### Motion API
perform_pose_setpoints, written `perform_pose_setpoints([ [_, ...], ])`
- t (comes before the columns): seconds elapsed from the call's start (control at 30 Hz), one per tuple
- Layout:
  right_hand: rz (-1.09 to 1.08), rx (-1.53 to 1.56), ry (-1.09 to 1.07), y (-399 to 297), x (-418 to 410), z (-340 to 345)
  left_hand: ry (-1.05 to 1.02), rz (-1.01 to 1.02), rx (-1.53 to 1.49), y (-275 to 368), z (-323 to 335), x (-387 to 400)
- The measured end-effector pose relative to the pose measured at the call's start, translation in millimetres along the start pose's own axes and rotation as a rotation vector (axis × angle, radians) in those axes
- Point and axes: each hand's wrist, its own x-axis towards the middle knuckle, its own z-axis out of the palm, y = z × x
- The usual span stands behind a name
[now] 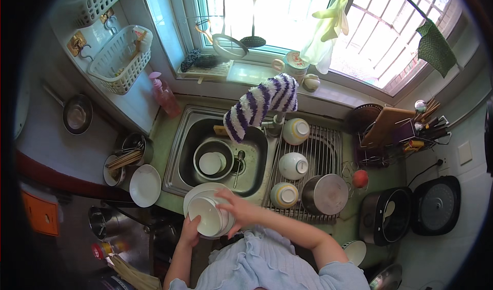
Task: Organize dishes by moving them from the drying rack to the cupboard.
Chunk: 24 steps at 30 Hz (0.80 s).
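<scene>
A stack of white bowls [206, 217] rests over white plates [200, 188] in front of my body, at the near edge of the sink. My left hand [191, 228] grips the stack from the left, its thumb over the bowl's rim. On the right side, my right hand [237, 209] has its fingers spread against the bowls; whether it bears any weight is unclear. In the steel sink [252, 174] stands a metal pot [197, 151] with white dishware [210, 163] inside, beside a spoon [235, 180] near the drain.
Several upturned bowls [293, 166] and an upturned pot [330, 194] stand on the wire drying rack [308, 215]. A striped cloth [252, 111] hangs over the faucet. Left of the sink are a white plate [145, 186] and chopsticks [125, 159]. A rice cooker [368, 216] stands open at right.
</scene>
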Motion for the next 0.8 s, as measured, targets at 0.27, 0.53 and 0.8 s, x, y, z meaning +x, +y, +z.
perform_pose_setpoints([
  [0.27, 1.018, -1.044, -0.712, 119.9, -54.8, -112.5, 0.067, 0.125, 0.019, 16.8, -8.9, -2.6],
  [0.53, 1.122, -1.393, -0.799, 171.5, -89.7, -86.3, 0.172, 0.156, 0.091, -5.1, -17.4, -0.4],
  [0.8, 1.13, -0.978, -0.623, 107.5, -68.5, -147.9, 0.378, 0.233, 0.729, -6.2, -19.2, -3.7],
])
